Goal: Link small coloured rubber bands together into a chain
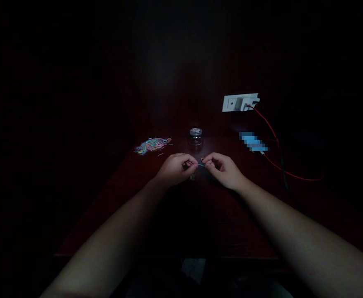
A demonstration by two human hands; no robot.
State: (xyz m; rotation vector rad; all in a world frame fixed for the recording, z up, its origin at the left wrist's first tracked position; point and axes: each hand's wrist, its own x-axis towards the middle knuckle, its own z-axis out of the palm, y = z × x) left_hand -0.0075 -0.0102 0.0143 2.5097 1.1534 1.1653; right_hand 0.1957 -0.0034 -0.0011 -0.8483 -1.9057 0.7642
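My left hand (178,169) and my right hand (224,169) face each other above the dark red table, fingertips pinched. Between them runs a thin pale band (201,165), its ends at the fingertips of both hands. A small pinkish loop (202,159) shows by my right index finger. Just beyond the hands stands a clear round jar (195,137) with a pale top. To the left lies a loose pile of colourful small bands (153,145). Some small yellowish pieces (192,177) are on the table below my left fingertips, dim and hard to make out.
A white wall socket (230,103) holds a plugged-in charger (245,103). Its red cable (267,122) and a dark cable (283,165) hang at the right. A blurred-out blue device (252,141) lies at the back right. The table's front edge (231,257) crosses below the hands.
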